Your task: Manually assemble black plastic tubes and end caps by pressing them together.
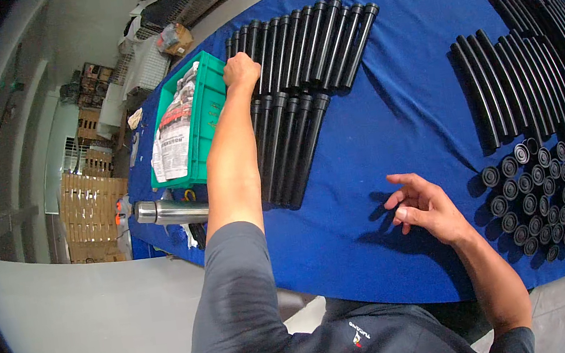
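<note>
My left hand reaches far forward to the left end of the back row of black tubes, beside the green crate. Its fingers are closed, and whatever they hold is hidden under the hand. Several more black tubes lie in a nearer row, partly behind my left forearm. Over the blue cloth my right hand hovers with loosely bent fingers, thumb and fingertips apart, nothing visible in it. To its right stand many round black ringed caps, the nearest a short way from the hand.
Newspaper lies in the crate. A steel flask rests on its side near the left table edge. Thinner black tubes lie in rows at the right on the blue cloth. Cardboard boxes stand beyond the table at left.
</note>
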